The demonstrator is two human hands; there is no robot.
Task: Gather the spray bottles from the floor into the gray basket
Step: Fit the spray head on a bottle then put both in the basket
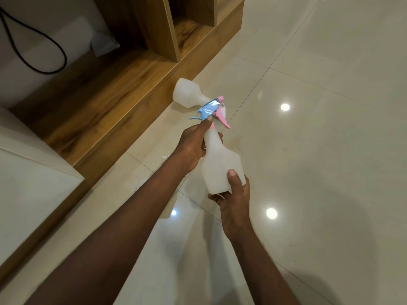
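- We see the left hand [190,146] wrapped around the neck of a white spray bottle [220,164], just under its blue trigger head [206,111]; the thumb lies along the neck and the fingertips show past its far side
- We see the right hand [235,199] closed on the base of the same bottle, thumb pressed on the near face, fingers curled beneath; the bottle is held above the floor [319,150], tilted, its head pointing away from us
- Just beyond the left hand a second spray bottle [187,93] lies on its side on the floor; its pink trigger head [222,115] points towards the hands and is partly hidden behind the blue one; we cannot tell whether the two heads touch
- To the left of both hands runs a low wooden shelf [99,102]; the second bottle's base lies close against its edge
- Farther left, a black cable [33,45] loops on a white surface
- The gray basket is out of our view
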